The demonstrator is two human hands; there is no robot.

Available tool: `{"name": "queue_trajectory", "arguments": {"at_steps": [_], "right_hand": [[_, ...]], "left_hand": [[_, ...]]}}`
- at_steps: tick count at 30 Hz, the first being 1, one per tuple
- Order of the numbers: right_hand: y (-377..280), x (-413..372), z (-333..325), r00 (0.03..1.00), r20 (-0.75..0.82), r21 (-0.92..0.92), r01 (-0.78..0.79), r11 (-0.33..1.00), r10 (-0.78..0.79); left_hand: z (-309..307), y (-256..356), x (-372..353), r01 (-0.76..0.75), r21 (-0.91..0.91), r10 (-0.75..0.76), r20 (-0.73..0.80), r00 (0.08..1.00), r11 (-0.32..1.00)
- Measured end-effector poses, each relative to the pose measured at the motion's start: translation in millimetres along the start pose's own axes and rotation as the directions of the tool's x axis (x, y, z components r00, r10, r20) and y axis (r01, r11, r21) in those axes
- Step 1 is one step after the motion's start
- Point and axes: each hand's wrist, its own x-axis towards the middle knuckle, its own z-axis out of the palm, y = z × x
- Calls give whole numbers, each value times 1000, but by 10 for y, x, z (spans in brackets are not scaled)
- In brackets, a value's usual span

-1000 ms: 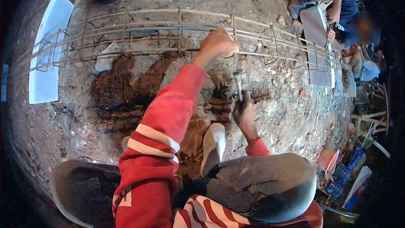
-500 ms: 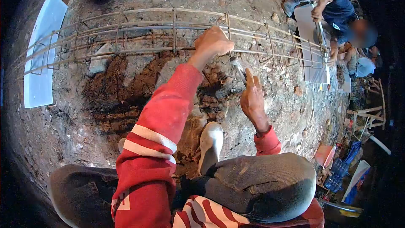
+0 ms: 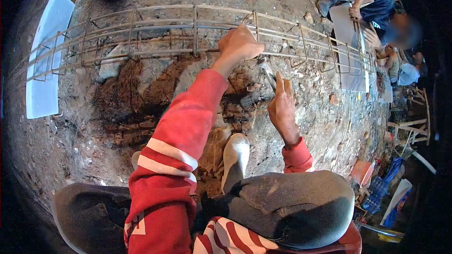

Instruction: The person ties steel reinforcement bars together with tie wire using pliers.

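Observation:
A long rebar cage point(image 3: 195, 30) of thin rods and square stirrups stretches across the upper view above the soil. My left hand point(image 3: 239, 44) is closed around its rods near a stirrup, and the exact grip point is hidden by the fingers. Just below and to the right, my right hand point(image 3: 282, 108) is closed on a metal tool that looks like pincers point(image 3: 268, 73). The head of the pincers points up at the lower rod, close beside my left hand; I cannot tell whether they touch. Two fingers lie stretched along the handle.
A white board point(image 3: 47, 61) lies under the cage's left end, and a pale board point(image 3: 348, 51) under its right end. A co-worker point(image 3: 376, 14) crouches there. Rubble, a blue plastic bottle point(image 3: 375, 190) and a wooden frame point(image 3: 414, 127) stand at right. My boot point(image 3: 235, 157) is below.
The co-worker's lower hand has moved up the view, away from the cage's end. My left hand stays on the rods; my right hand and the pincers have shifted only slightly.

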Motion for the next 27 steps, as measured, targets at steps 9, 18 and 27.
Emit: {"name": "queue_trajectory", "arguments": {"at_steps": [9,18,27], "right_hand": [[-34,12,-44,992,94,-117,-69,991,80],[59,27,0,994,112,19,-4,1000,2],[113,39,121,994,-42,124,103,987,-98]], "left_hand": [[8,-9,27,14,-43,-13,23,1000,999],[98,-27,26,68,15,-66,-98,993,998],[242,-124,218,13,-19,-12,27,1000,1000]]}}
